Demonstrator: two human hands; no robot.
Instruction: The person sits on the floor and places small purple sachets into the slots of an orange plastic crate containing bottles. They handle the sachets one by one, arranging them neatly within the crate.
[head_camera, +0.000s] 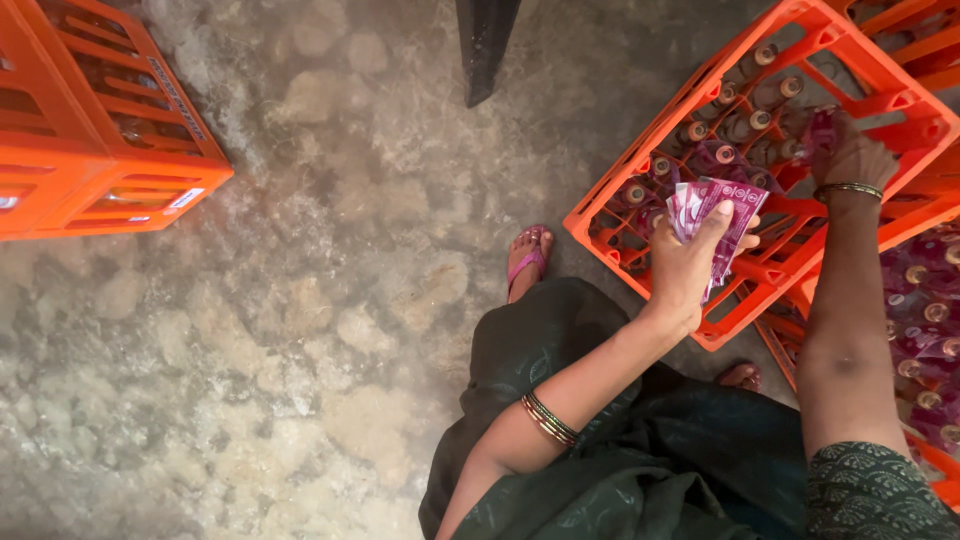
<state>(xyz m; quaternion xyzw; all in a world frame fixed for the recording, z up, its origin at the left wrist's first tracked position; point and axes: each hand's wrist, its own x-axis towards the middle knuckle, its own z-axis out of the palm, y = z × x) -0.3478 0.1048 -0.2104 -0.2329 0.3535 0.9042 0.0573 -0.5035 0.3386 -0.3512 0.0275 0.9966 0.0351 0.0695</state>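
Concrete floor below; my right hand (850, 155) pinches a bottle (815, 135) inside the orange crate (700, 95); my left hand's fingers (690, 265) clamp pink labels (715, 215) at its near rim.

Soft, even light falls over the concrete floor (250, 330), brightest toward ten o'clock, with only faint shadows. The orange crates (760, 170) look saturated and free of glare. Focus is fairly sharp centrally; straight lines bow slightly near the edges.
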